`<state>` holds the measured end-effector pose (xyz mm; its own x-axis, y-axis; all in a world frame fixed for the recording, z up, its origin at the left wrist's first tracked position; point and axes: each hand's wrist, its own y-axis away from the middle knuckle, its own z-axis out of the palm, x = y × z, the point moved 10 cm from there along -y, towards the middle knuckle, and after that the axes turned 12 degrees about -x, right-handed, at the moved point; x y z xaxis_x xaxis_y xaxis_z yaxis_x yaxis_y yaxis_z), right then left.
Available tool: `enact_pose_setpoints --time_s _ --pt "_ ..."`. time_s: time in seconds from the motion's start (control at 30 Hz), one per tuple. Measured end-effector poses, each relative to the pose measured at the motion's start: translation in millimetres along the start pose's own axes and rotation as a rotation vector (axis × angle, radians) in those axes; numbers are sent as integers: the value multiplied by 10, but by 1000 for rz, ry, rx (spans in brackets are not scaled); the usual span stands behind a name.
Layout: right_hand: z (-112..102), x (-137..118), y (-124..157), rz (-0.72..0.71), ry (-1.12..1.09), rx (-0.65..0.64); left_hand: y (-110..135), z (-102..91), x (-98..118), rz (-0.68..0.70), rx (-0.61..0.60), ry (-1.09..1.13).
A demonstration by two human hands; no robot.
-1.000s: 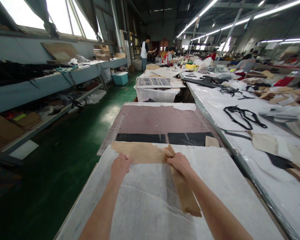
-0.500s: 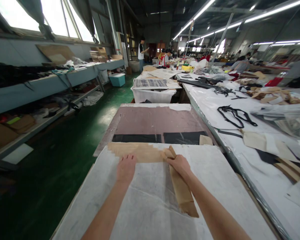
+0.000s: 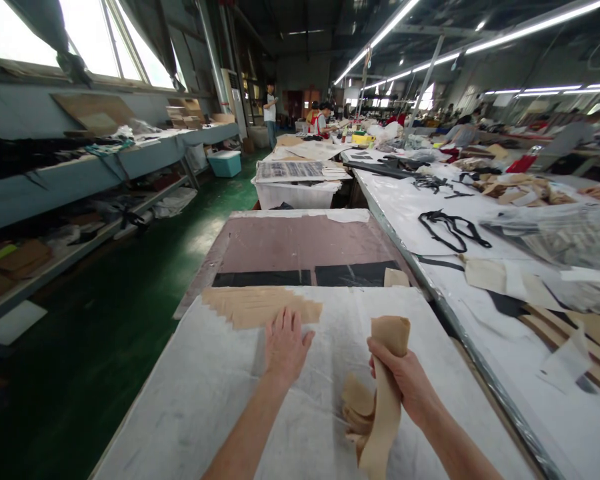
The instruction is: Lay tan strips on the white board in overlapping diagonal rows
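Tan strips (image 3: 253, 308), which look like paper or thin fabric, lie overlapped in a fanned row along the far edge of the white-covered table (image 3: 190, 407). My left hand (image 3: 286, 343) rests flat with fingers spread, its fingertips on the near right part of that row. To the right, my right hand (image 3: 405, 373) is closed round a bundle of long tan strips (image 3: 390, 393), held up off the surface. The bundle's lower ends hang loose and curl towards the left.
Past the table edge lies a brownish board (image 3: 295, 240) with black pieces (image 3: 263, 278) on it. On the right, a long white table (image 3: 400, 227) carries black straps (image 3: 453, 230), scraps and plastic. A green floor aisle (image 3: 150, 280) runs at left. Several people are farther back.
My right hand has drawn back from the row to the right, lifting the bundle of tan strips. My left hand has slid right along the row. The view has shifted slightly.
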<state>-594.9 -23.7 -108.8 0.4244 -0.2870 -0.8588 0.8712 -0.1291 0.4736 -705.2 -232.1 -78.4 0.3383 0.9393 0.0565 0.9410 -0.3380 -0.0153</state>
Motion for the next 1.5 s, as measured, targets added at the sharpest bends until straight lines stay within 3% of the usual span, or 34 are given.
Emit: enact_pose_setpoints --time_s 0.1,0.23,0.37,0.53,0.63,0.83,1.17,1.5 --pt "22 -1 45 -4 19 -35 -25 -12 66 32 12 1" --pt "213 -115 -149 -13 125 -99 -51 0 -8 84 9 13" --pt "464 -284 -505 -62 257 -118 -31 -24 -276 109 21 50" --pt "568 -409 -934 -101 471 16 53 -41 -705 64 36 59" --pt "608 -416 -1118 -108 592 68 103 -7 -839 62 38 71" --pt "701 -363 -1292 -113 721 72 143 52 -901 63 38 127" --pt "747 -420 -1327 -114 863 60 148 98 -946 18 8 193" --pt "721 -399 -1394 -49 877 104 157 77 -929 16 33 161"
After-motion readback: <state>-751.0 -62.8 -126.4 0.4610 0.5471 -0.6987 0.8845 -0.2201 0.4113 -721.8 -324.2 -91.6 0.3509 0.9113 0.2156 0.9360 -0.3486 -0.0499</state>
